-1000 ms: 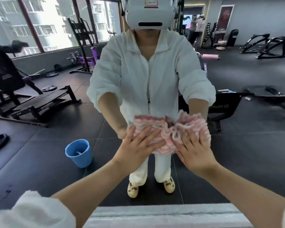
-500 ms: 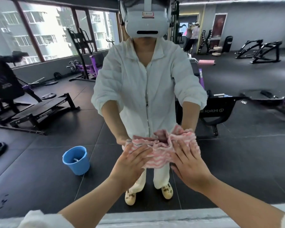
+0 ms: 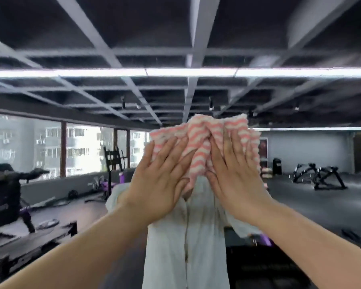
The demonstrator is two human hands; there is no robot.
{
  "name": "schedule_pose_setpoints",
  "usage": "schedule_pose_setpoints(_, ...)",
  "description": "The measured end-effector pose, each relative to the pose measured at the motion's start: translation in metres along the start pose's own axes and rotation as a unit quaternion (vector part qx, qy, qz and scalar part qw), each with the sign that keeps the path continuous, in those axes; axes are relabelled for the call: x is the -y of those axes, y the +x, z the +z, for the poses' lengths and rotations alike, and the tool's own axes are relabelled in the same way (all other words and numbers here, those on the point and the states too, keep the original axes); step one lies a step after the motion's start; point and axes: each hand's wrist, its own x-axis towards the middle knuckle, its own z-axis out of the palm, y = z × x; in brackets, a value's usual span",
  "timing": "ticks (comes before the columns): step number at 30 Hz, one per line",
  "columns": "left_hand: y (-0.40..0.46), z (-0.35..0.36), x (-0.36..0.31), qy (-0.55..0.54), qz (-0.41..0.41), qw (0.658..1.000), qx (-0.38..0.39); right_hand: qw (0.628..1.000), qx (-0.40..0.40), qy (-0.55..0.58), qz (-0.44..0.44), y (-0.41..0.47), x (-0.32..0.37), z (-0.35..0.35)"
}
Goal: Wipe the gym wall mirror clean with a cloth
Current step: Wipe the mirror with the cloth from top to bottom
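Observation:
The wall mirror point(image 3: 300, 163) fills the whole view and reflects the gym and my own body in a white jacket. A bunched pink-and-white striped cloth point(image 3: 200, 142) is pressed flat against the glass at about head height. My left hand point(image 3: 161, 180) lies on the cloth's left part with fingers spread. My right hand point(image 3: 233, 174) lies on its right part, also with fingers spread. Both palms push the cloth onto the mirror. The cloth hides the reflection of my head.
In the reflection, windows point(image 3: 40, 149) run along the left, with weight benches point(image 3: 29, 243) and a person in dark clothes point(image 3: 4, 197) beneath them. Black gym frames point(image 3: 319, 176) stand far right. A ceiling light strip point(image 3: 186, 72) crosses the top.
Both hands have slid the cloth upward on the mirror, from waist height to head height. My view has tilted up, so the floor and blue bucket are out of sight.

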Motion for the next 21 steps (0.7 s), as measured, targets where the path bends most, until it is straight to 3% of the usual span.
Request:
schedule_pose_setpoints(5,0.09,-0.022,0.048,0.044,0.003,0.999,0.007,0.998,-0.001,-0.046,-0.041,0.102,-0.054,-0.042)
schedule_pose_setpoints(8,0.136,-0.046,0.056,0.098,-0.039,0.993,0.051,0.997,0.052,-0.063,0.015,0.146,-0.071,-0.073)
schedule_pose_setpoints(10,0.16,-0.059,0.054,0.142,-0.104,0.982,0.066,0.997,0.023,-0.054,0.051,0.163,-0.073,-0.075)
schedule_pose_setpoints(12,0.17,-0.066,0.04,0.118,-0.179,0.971,0.105,0.994,-0.078,-0.062,0.052,0.165,-0.063,-0.075)
schedule_pose_setpoints(14,0.174,-0.055,0.027,0.067,-0.213,0.971,0.082,0.993,-0.103,-0.029,0.048,0.16,-0.057,-0.078)
schedule_pose_setpoints(17,0.184,-0.047,0.011,0.011,-0.259,0.962,0.087,0.999,0.021,0.013,0.026,0.155,-0.065,-0.081)
schedule_pose_setpoints(21,0.198,-0.045,0.01,0.013,-0.272,0.96,0.066,1.0,0.012,0.02,-0.003,0.175,-0.082,-0.084)
